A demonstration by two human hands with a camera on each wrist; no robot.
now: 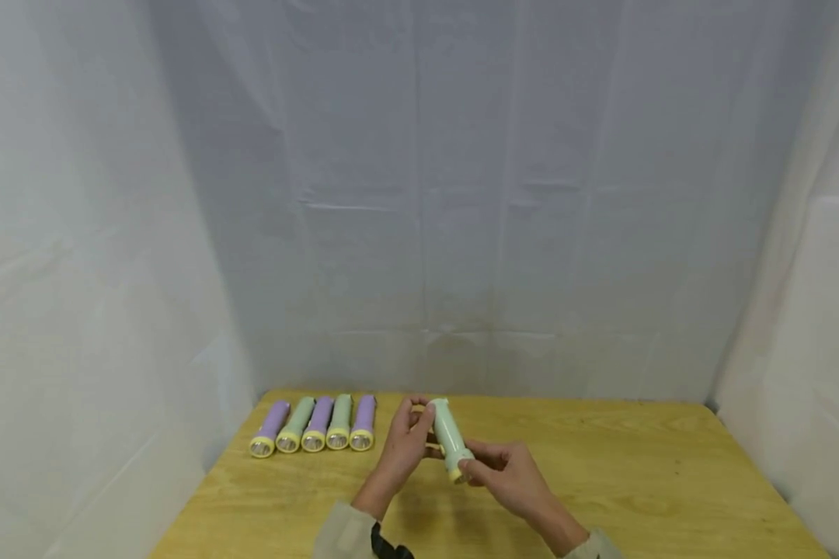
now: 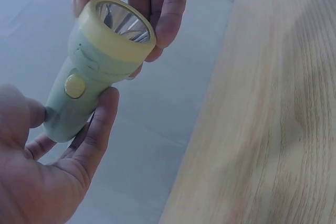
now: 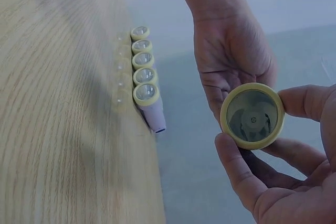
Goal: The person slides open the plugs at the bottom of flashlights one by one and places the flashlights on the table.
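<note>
A light green flashlight (image 1: 449,435) with a yellow rim is held above the table by both hands. My left hand (image 1: 404,444) grips its tail end, thumb on one side and fingers on the other. At the lens end, the thumb and fingers of my right hand (image 1: 509,475) pinch the head. The left wrist view shows the flashlight (image 2: 86,72) tilted, with a yellow button on its body and its reflector facing up. In the right wrist view its round lens (image 3: 253,116) faces the camera, unlit, and hides most of the body.
Several purple and green flashlights lie side by side at the table's left, the nearest a purple flashlight (image 1: 365,419), lens ends towards me. The wooden table (image 1: 636,473) has white sheeting (image 1: 77,272) at its sides and a grey sheet (image 1: 503,233) behind.
</note>
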